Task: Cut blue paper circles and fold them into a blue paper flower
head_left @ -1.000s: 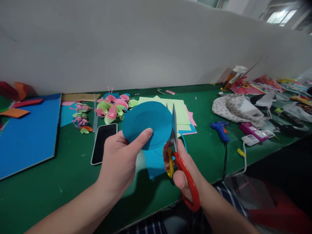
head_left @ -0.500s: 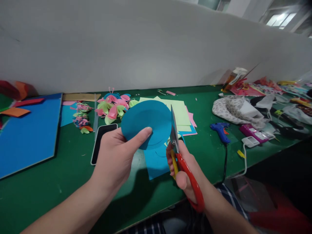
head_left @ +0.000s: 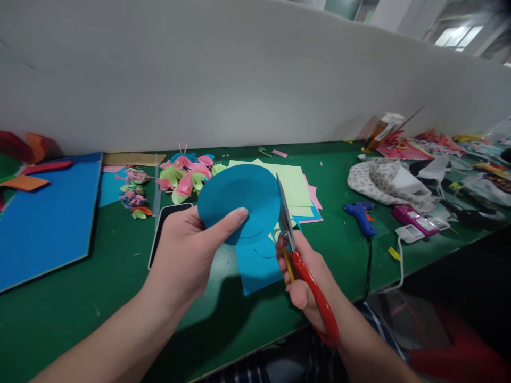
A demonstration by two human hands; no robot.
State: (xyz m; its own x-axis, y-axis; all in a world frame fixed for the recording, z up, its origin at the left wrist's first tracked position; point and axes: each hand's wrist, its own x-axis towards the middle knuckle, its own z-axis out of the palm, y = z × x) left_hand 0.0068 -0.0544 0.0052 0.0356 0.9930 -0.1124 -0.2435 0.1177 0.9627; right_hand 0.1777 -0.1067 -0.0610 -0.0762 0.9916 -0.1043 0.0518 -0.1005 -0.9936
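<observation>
A round blue paper disc (head_left: 235,191) is pinched in my left hand (head_left: 187,244), thumb on top and the other fingers hidden beneath. A curved line shows near its lower edge. My right hand (head_left: 307,266) grips scissors (head_left: 319,300) with red and yellow handles. Their blades point up and away, alongside the disc's right edge. Under the hands lies a sheet of blue paper (head_left: 255,274) with an arc marked on it. Behind the disc rests a stack of pale green paper (head_left: 297,186), with pink and blue sheets under it.
A phone (head_left: 158,234) lies partly behind my left hand. Pink and green paper flowers (head_left: 186,175) sit at the back. A blue board (head_left: 51,213) is at left. On the right are a blue glue gun (head_left: 362,217), its cord, a purple item (head_left: 415,219) and a patterned cloth (head_left: 371,178).
My right hand and the scissors have shifted slightly right and down, and the blades look more closed. The disc and my left hand have barely moved.
</observation>
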